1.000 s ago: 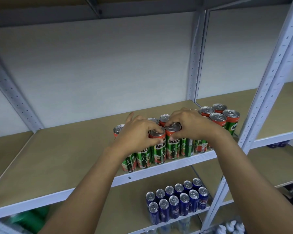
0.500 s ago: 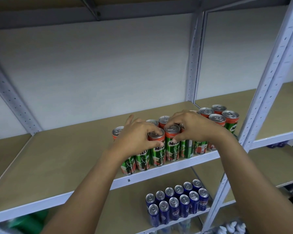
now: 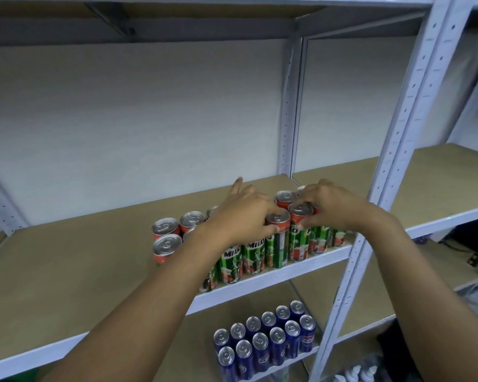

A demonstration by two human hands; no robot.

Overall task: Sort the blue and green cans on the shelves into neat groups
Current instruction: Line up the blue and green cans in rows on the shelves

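Observation:
Green-and-red cans [image 3: 255, 256] stand in rows near the front edge of the upper shelf [image 3: 66, 260]. My left hand [image 3: 240, 216] grips the top of one front-row green can [image 3: 278, 238], with its index finger lifted. My right hand [image 3: 334, 208] pinches the rim of the neighbouring green can [image 3: 298, 244] just to the right. Both cans stand upright among the others. Blue cans [image 3: 265, 343] stand in two tidy rows on the shelf below.
A pale metal upright [image 3: 392, 139] rises just right of my right hand. A second upright [image 3: 286, 111] stands at the back. White bottles [image 3: 356, 374] show at the bottom right. The upper shelf's left half is bare board.
Both hands have moved rightward along the front row onto cans further right. Several cans at the left end, covered before by my left hand, now show.

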